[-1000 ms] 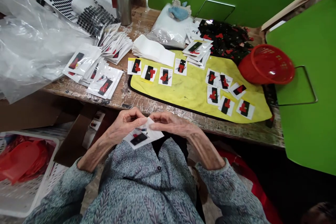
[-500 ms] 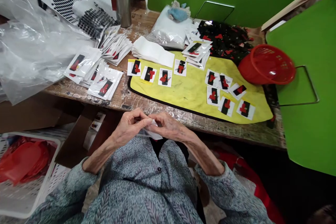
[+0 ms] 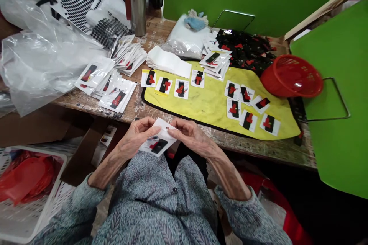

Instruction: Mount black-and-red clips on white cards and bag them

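Both my hands hold a white paper card (image 3: 157, 141) above my lap, just in front of the table edge. It carries a black strip with a red piece. My left hand (image 3: 137, 136) pinches its left side, and my right hand (image 3: 186, 132) pinches its upper right corner. On the yellow cloth mat (image 3: 207, 113) lie two groups of similar cards (image 3: 245, 107), out of reach of my fingers. A stack of plain white paper slips (image 3: 168, 61) sits at the mat's far edge.
To the left lie bagged cards (image 3: 116, 95) and crumpled clear plastic (image 3: 37, 57). Beyond the mat are a black-and-red pile (image 3: 244, 48) and a red basket (image 3: 291, 76). A steel flask (image 3: 138, 4) stands at the back, and a white crate (image 3: 28, 183) sits low left.
The card, mostly hidden between my hands half a second ago, shows again and stands more upright. My hands have moved slightly apart, and the view has shifted a little.
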Tool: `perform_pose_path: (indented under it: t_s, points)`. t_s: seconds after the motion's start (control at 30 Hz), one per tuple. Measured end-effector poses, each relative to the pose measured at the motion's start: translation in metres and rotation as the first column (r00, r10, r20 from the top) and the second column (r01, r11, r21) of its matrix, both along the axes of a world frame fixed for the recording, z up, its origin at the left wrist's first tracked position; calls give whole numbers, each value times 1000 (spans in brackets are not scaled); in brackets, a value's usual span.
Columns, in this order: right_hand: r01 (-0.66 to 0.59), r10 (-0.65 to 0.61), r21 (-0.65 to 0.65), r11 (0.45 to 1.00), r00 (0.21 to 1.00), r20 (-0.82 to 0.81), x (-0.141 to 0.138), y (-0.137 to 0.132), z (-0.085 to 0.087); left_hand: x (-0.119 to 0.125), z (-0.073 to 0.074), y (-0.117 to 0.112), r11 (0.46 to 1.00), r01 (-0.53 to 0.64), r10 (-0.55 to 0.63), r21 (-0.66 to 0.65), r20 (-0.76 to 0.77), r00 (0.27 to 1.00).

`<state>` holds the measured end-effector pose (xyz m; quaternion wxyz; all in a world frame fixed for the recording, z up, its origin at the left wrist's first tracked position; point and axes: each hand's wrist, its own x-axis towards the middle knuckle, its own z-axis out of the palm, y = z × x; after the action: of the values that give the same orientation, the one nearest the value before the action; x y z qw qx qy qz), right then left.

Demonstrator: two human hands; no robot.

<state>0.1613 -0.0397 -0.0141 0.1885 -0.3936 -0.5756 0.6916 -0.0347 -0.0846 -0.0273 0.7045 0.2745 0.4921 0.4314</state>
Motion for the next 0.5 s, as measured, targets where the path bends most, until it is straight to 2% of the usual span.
perform_pose_path:
  t_s: [0.1,0.2,0.27,0.33,0.43,0.5]
  points:
    - [-11,8,69,998,999,41,-7,-2,1,1,1,-1,999,21,-20,30,-15,1000]
    - [-14,-4,164,986,993,114,-14,-3,4,4,3,-3,998,-9,9,56,1,1000]
    - [-12,-9,161,987,992,127,-16,-4,6,6,3,-4,996,-67,65,56,29,997]
    - [-19,10,103,995,997,83,-18,-1,6,4,3,-1,988,-134,132,71,30,991]
    - [-45,43,69,997,999,29,-29,14,4,-12,6,9,974,-192,197,117,-38,980]
    - [-55,53,101,993,998,13,-51,29,3,-31,13,19,968,-195,221,159,-166,961]
